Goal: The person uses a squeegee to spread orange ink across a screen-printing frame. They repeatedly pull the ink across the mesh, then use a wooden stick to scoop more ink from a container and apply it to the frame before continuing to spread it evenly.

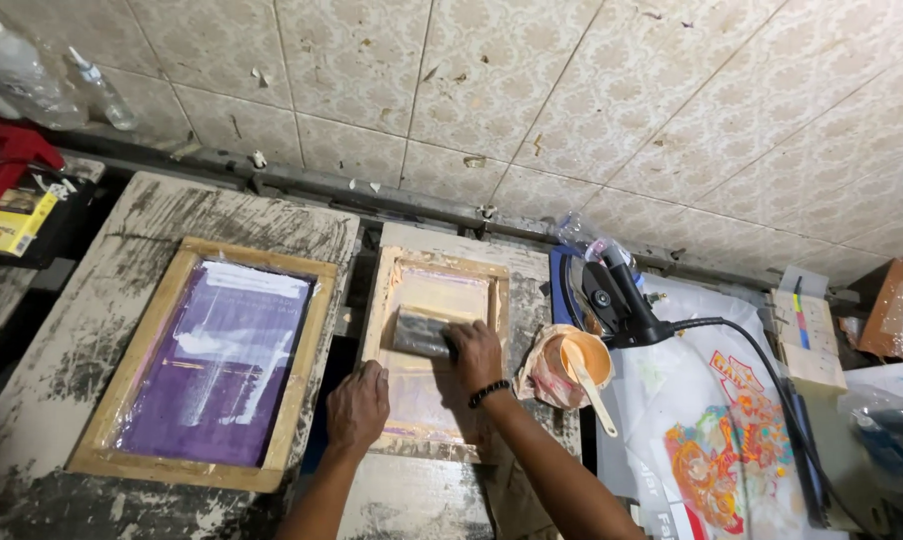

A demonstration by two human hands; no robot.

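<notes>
A small wooden screen-printing frame [388, 290] lies on the stained worktable in the middle of the view. My right hand [475, 353] grips a dark squeegee [419, 334] that rests across the frame's pale mesh. My left hand [357, 405] presses flat on the frame's lower left edge. A black band is on my right wrist.
A larger wooden frame with purple mesh [212, 362] lies to the left. Right of the small frame stand an orange ink cup with a spatula [584, 362], a black heat gun [617, 295] with a cable, and printed plastic bags [722, 450]. The tiled wall [532, 90] rises behind.
</notes>
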